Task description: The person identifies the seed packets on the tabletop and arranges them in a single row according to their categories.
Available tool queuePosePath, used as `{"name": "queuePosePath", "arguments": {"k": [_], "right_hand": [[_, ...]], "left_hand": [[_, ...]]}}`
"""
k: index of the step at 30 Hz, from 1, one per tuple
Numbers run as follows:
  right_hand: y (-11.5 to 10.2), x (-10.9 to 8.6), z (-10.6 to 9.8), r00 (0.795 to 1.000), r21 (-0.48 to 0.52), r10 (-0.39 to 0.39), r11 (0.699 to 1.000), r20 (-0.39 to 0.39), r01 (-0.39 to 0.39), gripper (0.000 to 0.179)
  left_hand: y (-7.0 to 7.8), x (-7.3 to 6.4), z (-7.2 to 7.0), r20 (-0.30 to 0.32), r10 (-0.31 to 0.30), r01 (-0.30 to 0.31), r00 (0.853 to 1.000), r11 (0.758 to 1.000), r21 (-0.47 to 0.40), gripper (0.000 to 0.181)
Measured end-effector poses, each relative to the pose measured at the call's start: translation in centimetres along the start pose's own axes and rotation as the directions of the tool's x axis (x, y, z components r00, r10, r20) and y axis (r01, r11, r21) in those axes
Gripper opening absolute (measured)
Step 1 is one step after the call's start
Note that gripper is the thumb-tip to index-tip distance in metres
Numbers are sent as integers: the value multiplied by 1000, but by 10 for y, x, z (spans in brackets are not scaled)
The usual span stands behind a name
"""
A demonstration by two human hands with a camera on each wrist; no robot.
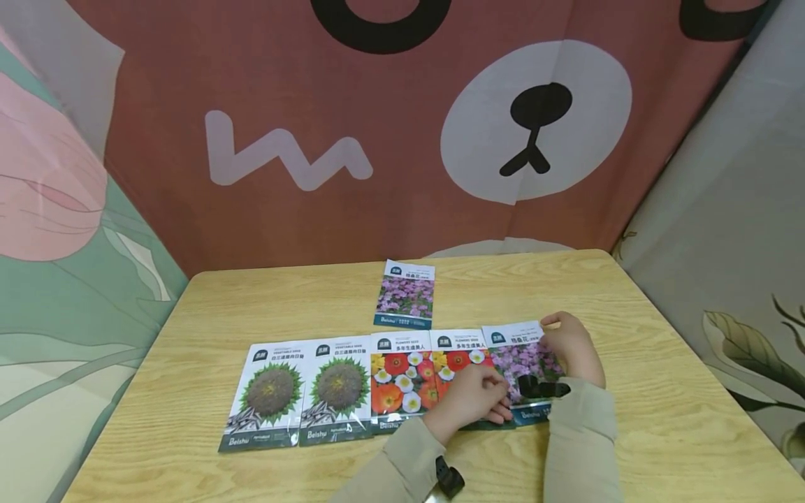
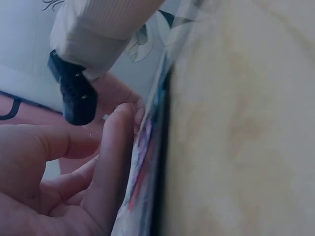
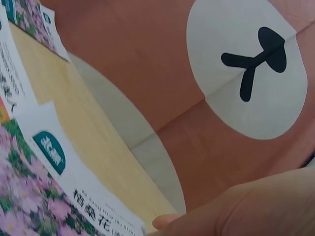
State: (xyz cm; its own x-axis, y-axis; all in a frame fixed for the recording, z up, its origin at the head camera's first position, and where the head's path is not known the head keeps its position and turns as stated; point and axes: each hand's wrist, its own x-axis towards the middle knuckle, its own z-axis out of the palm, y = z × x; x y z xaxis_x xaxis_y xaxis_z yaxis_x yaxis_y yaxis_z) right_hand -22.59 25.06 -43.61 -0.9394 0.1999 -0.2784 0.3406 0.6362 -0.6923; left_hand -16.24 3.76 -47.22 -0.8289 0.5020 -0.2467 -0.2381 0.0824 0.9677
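On the wooden table lies a row of seed packets. My right hand (image 1: pixel 574 347) holds the upper right corner of the purple-flower seed packet (image 1: pixel 517 355) at the row's right end. That packet's printed top (image 3: pixel 74 177) shows close up in the right wrist view, a fingertip right at its corner. My left hand (image 1: pixel 473 397) is over the lower part of the right-hand poppy seed packet (image 1: pixel 458 360), fingers loosely bent with nothing between them. In the left wrist view its fingers (image 2: pixel 112 162) lie beside the packets' edge.
Left of the hands are another poppy seed packet (image 1: pixel 402 383) and two sunflower seed packets (image 1: pixel 272 391) (image 1: pixel 339 388). A second purple-flower packet (image 1: pixel 405 297) lies by itself behind the row. A bear-print cloth (image 1: pixel 302 223) hangs at the table's back edge.
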Motion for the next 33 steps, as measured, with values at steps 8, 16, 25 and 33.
{"name": "queuePosePath", "arguments": {"k": [8, 16, 25, 33], "right_hand": [[-15, 2, 12, 992, 5, -117, 993, -53, 117, 40], [-38, 0, 30, 969, 15, -218, 975, -120, 221, 36], [-57, -1, 48, 944, 89, -314, 942, -98, 323, 37], [-67, -1, 76, 943, 178, -332, 928, -5, 327, 45]], "left_hand": [[15, -1, -19, -76, 81, -78, 994, 996, 42, 22], [25, 2, -50, -208, 174, -141, 963, 976, 167, 25], [28, 6, -82, -393, 296, -186, 871, 938, 293, 40], [24, 3, -110, -526, 268, -145, 807, 954, 264, 55]]}}
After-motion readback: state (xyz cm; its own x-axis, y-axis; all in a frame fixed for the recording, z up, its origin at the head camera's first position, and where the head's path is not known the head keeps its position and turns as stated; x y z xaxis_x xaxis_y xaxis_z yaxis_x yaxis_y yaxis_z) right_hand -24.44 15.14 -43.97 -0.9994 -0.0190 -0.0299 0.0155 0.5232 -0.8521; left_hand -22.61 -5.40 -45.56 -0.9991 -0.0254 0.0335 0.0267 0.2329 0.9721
